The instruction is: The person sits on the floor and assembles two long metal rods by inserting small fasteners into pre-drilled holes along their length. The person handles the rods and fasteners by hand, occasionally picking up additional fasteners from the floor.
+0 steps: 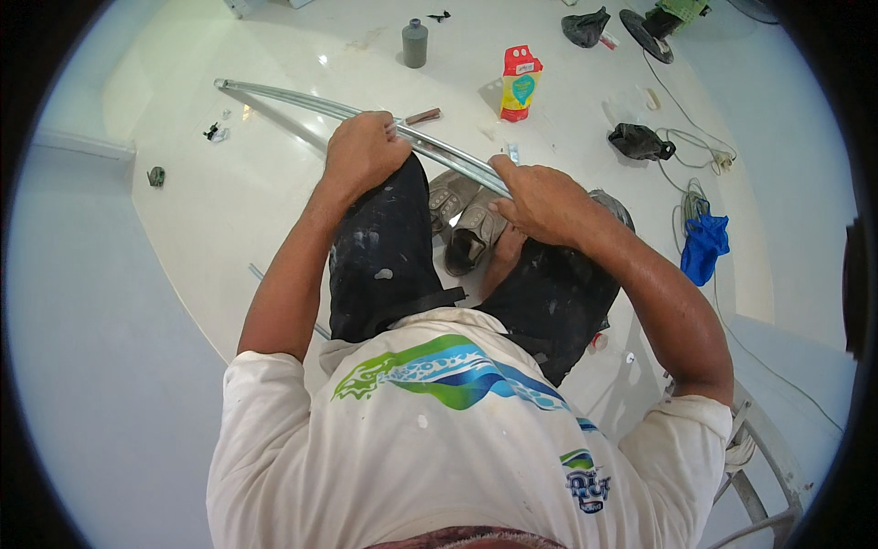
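Note:
Long, thin silver metal tubes (457, 157), lying close side by side, cross above my knees and slant from far left to near right. My left hand (366, 151) is wrapped round them over my left knee. Farther along, my right hand (546, 203) grips their near end above my right knee, thumb on top. The far end reaches out over the white floor at the left. Just beyond my left hand, a short brown strip (422, 116) shows beside the tubes. My shoes (468, 236) are below, between my knees.
A grey bottle (415, 44) and a red and yellow packet (520, 84) stand ahead on the floor (274, 183). To the right lie a black bag (640, 142), a cable (688, 206) and a blue bag (704, 242). A metal frame (764, 448) is at lower right.

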The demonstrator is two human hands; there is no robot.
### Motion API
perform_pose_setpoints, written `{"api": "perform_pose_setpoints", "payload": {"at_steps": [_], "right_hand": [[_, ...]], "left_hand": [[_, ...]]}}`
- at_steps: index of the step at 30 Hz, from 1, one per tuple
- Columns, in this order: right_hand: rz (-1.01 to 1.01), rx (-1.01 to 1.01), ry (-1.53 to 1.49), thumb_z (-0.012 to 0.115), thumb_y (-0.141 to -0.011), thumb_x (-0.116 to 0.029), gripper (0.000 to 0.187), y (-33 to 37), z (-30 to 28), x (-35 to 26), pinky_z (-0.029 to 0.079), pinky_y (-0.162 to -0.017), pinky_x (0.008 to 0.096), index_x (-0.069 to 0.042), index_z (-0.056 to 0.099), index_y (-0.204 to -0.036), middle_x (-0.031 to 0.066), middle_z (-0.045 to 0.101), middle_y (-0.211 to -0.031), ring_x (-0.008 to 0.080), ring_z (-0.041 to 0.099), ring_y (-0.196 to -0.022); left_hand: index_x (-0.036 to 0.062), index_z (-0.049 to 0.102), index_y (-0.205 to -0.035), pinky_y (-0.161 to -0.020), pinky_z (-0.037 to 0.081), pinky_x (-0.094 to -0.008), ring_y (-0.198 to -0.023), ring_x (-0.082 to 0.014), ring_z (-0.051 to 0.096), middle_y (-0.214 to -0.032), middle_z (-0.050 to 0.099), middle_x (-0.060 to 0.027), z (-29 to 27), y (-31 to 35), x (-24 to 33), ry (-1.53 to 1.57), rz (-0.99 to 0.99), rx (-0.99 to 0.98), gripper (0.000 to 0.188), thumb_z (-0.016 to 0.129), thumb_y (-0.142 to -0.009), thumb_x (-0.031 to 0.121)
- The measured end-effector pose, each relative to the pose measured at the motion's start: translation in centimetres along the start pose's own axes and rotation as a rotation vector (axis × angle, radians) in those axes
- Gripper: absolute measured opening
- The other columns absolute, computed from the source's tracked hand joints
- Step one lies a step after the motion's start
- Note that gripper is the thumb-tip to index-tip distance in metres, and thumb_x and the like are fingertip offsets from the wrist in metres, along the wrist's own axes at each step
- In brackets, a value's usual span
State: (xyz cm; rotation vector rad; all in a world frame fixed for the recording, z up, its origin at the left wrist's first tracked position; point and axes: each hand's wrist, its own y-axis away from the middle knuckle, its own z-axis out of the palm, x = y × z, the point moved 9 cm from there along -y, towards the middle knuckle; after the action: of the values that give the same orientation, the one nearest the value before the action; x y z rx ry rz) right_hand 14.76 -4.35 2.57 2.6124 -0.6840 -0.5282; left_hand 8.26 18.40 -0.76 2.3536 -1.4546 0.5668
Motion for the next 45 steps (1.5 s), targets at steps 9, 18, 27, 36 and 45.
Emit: {"api": "perform_pose_setpoints", "payload": {"at_steps": [9,18,27,36,45], "right_hand": [[0.029,-0.036,-0.014,0.069,-0.108,-0.031,0.042,-0.2,-0.1,-0.1,0.059,-0.092,0.0571,-0.001,0.055,-0.134,0.0277,0.077,-0.105,0.0450,0.077,-0.104],[0.031,-0.090,-0.083,0.067,-0.109,-0.033,0.047,-0.6,-0.1,0.4,0.059,-0.097,0.0552,-0.001,0.054,-0.141,0.0280,0.077,-0.110,0.0435,0.077,-0.107],[0.125,-0.197,-0.162,0.063,-0.110,-0.036,0.049,1.1,-2.2,2.1,0.059,-0.095,0.0521,-0.003,0.056,-0.146,0.0268,0.077,-0.111,0.0396,0.078,-0.106],[0.127,-0.057,0.095,0.069,-0.106,-0.029,0.041,7.8,-4.3,7.7,0.055,-0.099,0.0491,-0.005,0.064,-0.139,0.0180,0.073,-0.115,0.0328,0.070,-0.110],[0.293,0.184,0.112,0.077,-0.088,-0.008,0.046,16.8,-3.7,10.6,0.043,-0.118,0.0495,-0.011,0.072,-0.134,0.0146,0.063,-0.144,0.0346,0.058,-0.139]], "left_hand": [[0.0099,0.079,-0.112,-0.083,0.059,-0.0402,-0.097,-0.0280,0.074,-0.108,0.072,-0.0083,-0.3,2.8,1.7,0.362,0.478,0.110,0.023,0.077,-0.090,0.011],[0.0085,0.080,-0.112,-0.086,0.059,-0.0410,-0.098,-0.0311,0.074,-0.108,0.073,-0.0102,-0.3,2.3,3.0,0.151,0.442,0.107,0.019,0.081,-0.094,0.015],[0.0062,0.083,-0.107,-0.080,0.055,-0.0369,-0.086,-0.0193,0.069,-0.097,0.077,-0.0071,2.5,-0.4,4.3,0.541,0.354,-0.154,0.017,0.084,-0.093,0.014],[0.0078,0.083,-0.109,-0.085,0.057,-0.0399,-0.088,-0.0279,0.071,-0.091,0.074,-0.0112,2.1,0.5,13.2,0.390,0.579,-0.111,0.021,0.083,-0.089,0.013],[0.0079,0.082,-0.107,-0.085,0.057,-0.0419,-0.093,-0.0303,0.071,-0.101,0.070,-0.0106,7.3,2.6,18.4,0.496,0.707,-0.240,0.016,0.082,-0.091,0.011]]}}
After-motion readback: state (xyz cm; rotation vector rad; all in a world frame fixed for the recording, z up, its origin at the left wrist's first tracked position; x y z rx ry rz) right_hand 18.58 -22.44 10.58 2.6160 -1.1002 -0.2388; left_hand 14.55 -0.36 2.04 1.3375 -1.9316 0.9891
